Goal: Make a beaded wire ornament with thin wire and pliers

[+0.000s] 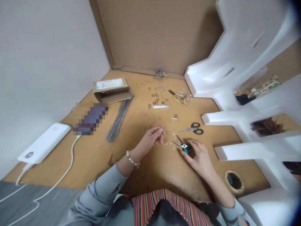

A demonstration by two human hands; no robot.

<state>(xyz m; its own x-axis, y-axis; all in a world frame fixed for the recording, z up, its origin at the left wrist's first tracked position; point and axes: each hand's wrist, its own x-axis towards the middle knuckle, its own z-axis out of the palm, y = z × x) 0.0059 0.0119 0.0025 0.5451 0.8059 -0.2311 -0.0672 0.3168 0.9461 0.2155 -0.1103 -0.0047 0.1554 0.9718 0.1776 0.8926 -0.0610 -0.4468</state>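
Pliers (184, 146), needle-nosed and green-handled, jaws parted, held by the right hand (198, 157); left hand (153, 137) pinching a thin strand (174, 134) with glinting pieces, near black-handled scissors (192, 128).

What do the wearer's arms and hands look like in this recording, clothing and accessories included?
Both hands, left and right, are ungloved. Grey-blue sleeves end above the wrists. A bracelet of pale, rounded beads circles the left wrist; none shows on the right.
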